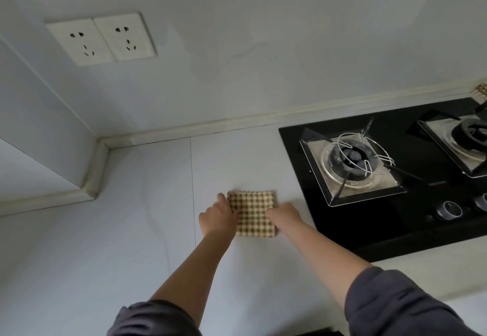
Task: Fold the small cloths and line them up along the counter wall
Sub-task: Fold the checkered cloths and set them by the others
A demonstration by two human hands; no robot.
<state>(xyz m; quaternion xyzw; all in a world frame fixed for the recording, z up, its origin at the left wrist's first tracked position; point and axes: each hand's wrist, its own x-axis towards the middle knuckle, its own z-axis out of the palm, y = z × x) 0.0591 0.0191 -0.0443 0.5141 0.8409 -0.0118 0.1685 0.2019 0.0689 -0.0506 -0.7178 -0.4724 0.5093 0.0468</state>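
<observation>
1. Pale glossy wall (290,33) across the whole upper half, from 9 round to 3 o'clock, with a cream sealing strip (210,125) along its foot.
2. White counter (105,243) below, filling the frame from 8 to 5 o'clock.
3. Black glass hob (382,225) set in the counter at 3 o'clock, just beside the cloth but not touching it.
4. Two bare forearms in from 6 o'clock, with dark grey sleeves (395,304) pushed up.
5. Double white socket plate (101,39) on the wall at 10 o'clock.
6. Two square steel pans in the hob: in the nearer pan (326,169), a dark burner head (350,156) with a bent wire ring (379,156) above it; in the farther pan (445,138), cut by the frame edge at 3 o'clock, a second burner head (474,131).
7. Checked cloth (251,212), tan and green, folded to a small square, flat on the counter just below centre, well apart from the wall.
8. Left hand (217,216) at 9 o'clock of the cloth, fingers curled on its left edge and gripping it, one finger stretched toward the far corner.
9. Right hand (286,214) at 3 o'clock of the cloth, fingers curled over its right edge, pinching it; a little blurred.
10. Two round knobs (449,210) on the hob front, at 4 o'clock.
11. Corner of another checked cloth (482,89) against the wall at 2 o'clock, mostly out of frame.
</observation>
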